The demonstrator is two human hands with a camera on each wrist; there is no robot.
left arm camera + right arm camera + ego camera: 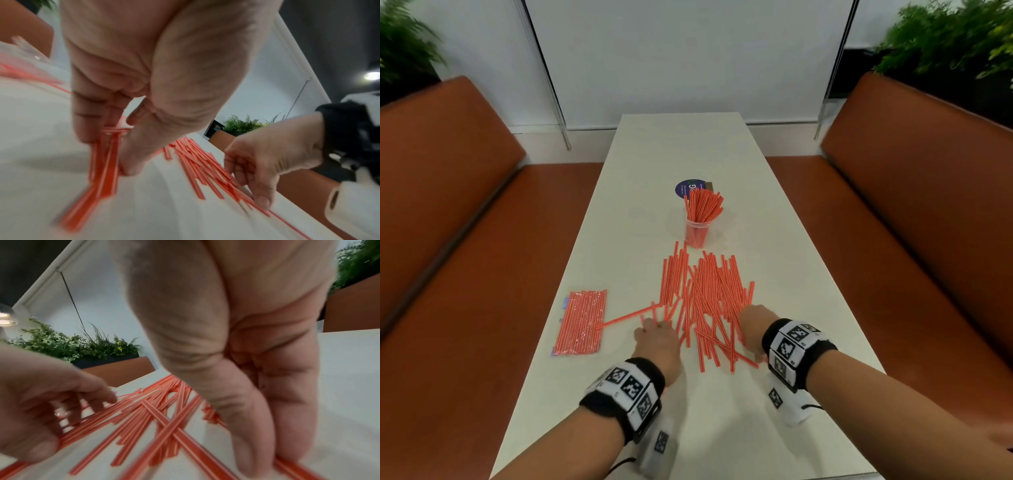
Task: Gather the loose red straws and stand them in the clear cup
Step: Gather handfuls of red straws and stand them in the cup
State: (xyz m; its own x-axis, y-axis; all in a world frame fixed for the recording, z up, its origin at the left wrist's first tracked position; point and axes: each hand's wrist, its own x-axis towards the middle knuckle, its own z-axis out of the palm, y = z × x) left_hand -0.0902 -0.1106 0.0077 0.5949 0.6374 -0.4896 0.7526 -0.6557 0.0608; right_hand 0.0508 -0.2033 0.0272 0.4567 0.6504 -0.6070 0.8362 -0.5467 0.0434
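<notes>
A pile of loose red straws (pixel 702 301) lies across the middle of the white table (pixel 774 240). Behind it stands the clear cup (pixel 698 229), with many straws upright in it. My left hand (pixel 650 327) is at the pile's near left edge. In the left wrist view, the left hand (pixel 107 149) pinches a small bundle of straws (pixel 107 170) between fingers and thumb against the table. My right hand (pixel 750 329) is at the pile's right edge. In the right wrist view, its thumb (pixel 246 443) presses down on straws (pixel 160 418) and encloses none that I can see.
A sealed packet of red straws (pixel 582 322) lies flat at the left, and one stray straw (pixel 626 317) runs from it to the pile. A dark round coaster (pixel 688 186) lies behind the cup. Orange benches (pixel 465 240) flank the table on both sides.
</notes>
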